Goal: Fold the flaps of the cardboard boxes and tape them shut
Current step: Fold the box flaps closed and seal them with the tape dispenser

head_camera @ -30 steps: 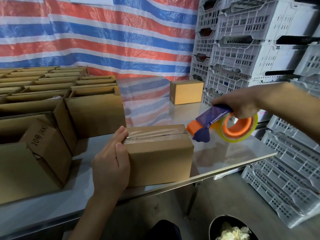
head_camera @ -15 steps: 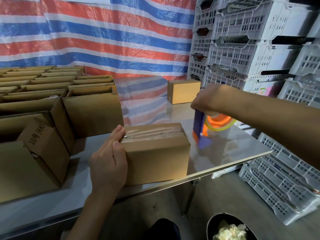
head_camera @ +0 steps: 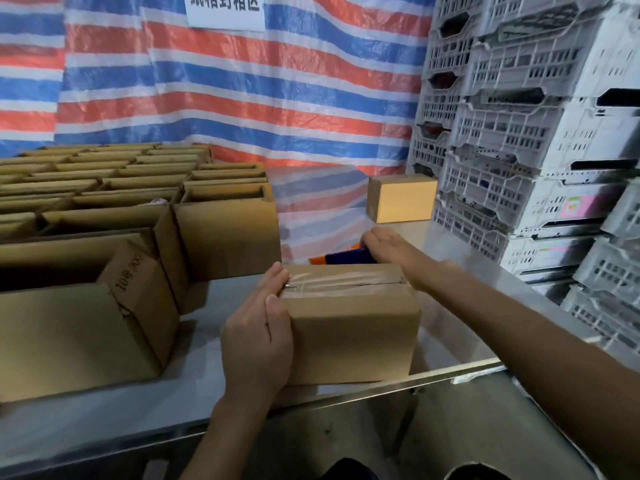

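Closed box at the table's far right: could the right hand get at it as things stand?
Probably yes. The right hand sits just short of the closed box, with only bare table between; but it holds the tape dispenser, so it would need freeing first.

The tarp (head_camera: 242,98) across the top of the frame was striped red-orange, blue and white, with a white sign (head_camera: 225,10) bearing dark characters at its upper edge. My taped box (head_camera: 349,327), lower centre, was plain brown under a glossy clear strip. Just above it my tape dispenser (head_camera: 343,259) showed orange and dark blue. The crates (head_camera: 519,133) at right were pale grey, one with a pink label (head_camera: 576,206).
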